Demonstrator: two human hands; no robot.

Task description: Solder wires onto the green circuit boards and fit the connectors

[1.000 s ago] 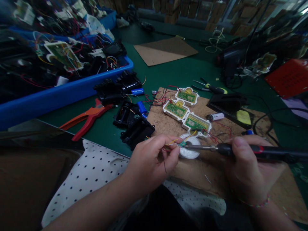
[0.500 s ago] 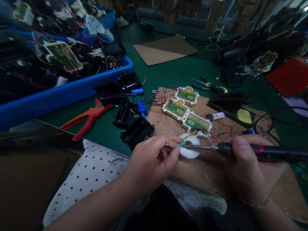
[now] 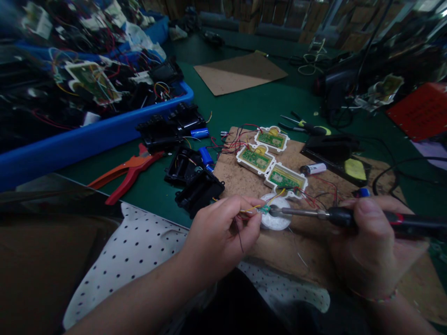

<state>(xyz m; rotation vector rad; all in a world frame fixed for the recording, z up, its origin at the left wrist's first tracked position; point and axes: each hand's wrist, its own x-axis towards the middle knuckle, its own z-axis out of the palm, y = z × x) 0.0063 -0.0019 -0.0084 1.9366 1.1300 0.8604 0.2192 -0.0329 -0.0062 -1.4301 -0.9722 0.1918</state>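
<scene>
My left hand [image 3: 223, 232] pinches a tiny green circuit board [image 3: 264, 209] with thin yellow and red wires trailing from it, just above a white round part [image 3: 277, 218]. My right hand [image 3: 373, 242] grips a soldering iron [image 3: 349, 216] with a black and red handle. Its metal tip touches the tiny board. Both hands hover over a brown work board [image 3: 240, 179]. Three white-framed green circuit boards [image 3: 256, 158] lie in a row on that board, just beyond my hands.
A blue bin [image 3: 70, 144] full of wired parts stands at the left. Red crimping pliers [image 3: 129, 170], black housings [image 3: 195, 186] and blue cells [image 3: 206, 156] lie on the green table. Cutters [image 3: 303, 125], a black stand [image 3: 331, 149] with a yellow sponge and a cardboard sheet [image 3: 240, 72] sit farther back.
My right hand has slid back to the right along the soldering iron's handle, so more of the metal shaft shows. The left hand and the tiny board stay put.
</scene>
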